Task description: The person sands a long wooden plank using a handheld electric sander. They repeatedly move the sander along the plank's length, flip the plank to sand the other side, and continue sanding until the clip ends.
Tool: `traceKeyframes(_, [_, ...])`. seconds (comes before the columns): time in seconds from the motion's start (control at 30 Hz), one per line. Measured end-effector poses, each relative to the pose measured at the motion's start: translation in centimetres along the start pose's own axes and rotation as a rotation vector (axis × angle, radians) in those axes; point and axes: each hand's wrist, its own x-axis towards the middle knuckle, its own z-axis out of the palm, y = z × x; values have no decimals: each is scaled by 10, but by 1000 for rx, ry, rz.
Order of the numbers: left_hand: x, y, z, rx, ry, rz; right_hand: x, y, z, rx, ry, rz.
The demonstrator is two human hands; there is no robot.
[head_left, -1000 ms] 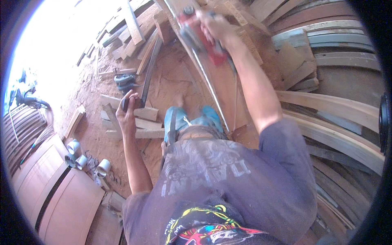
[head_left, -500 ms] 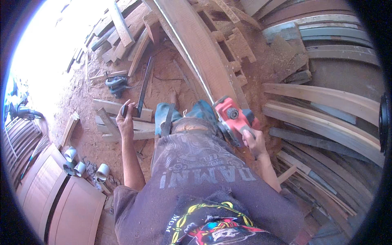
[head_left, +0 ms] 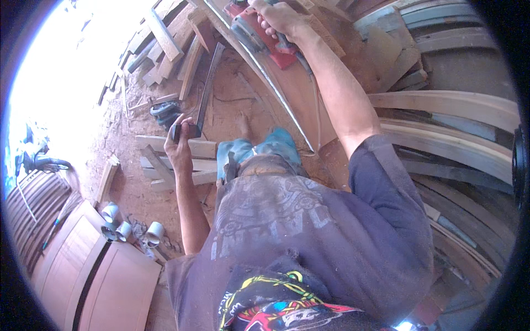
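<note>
My right hand [head_left: 280,21] is closed round the handle of a red electric planer [head_left: 284,58], far out at the top edge. The planer is over a long wooden board [head_left: 306,105], its front partly cut off by the picture's edge; whether it touches the wood I cannot tell. Its dark cord [head_left: 312,74] trails back along the board. On the left, my left hand [head_left: 179,144] grips the short arm of a carpenter's square [head_left: 208,88], whose long dark blade points away from me.
A dark power tool [head_left: 165,113] lies on the dusty floor beyond my left hand, near some short planks [head_left: 193,148]. Offcuts [head_left: 164,36] are heaped at the far left. Long boards [head_left: 447,138] are stacked at right. White cups [head_left: 155,233] stand by wooden panels [head_left: 118,287] at lower left.
My right hand has carried the planer from beside my waist forward to the far part of the board. My left hand has shifted slightly, still holding the square.
</note>
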Motion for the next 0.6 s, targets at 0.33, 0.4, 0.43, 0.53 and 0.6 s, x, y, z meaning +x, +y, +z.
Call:
traceKeyframes(0.33, [-57, 19, 6, 20, -106, 42, -285, 111, -59, -168, 41, 158])
traceKeyframes(0.4, [-74, 30, 26, 18, -199, 65, -348, 131, -69, -74, 79, 334])
traceKeyframes(0.43, [-77, 32, 40, 114, -256, 113, -371, 136, -72, -54, 108, 366])
traceKeyframes(0.53, [-104, 39, 98, 126, -490, 113, -431, 139, -73, 26, 231, 454])
traceKeyframes(0.6, [-116, 35, 131, 184, -580, 144, -448, 139, -71, 101, 286, 433])
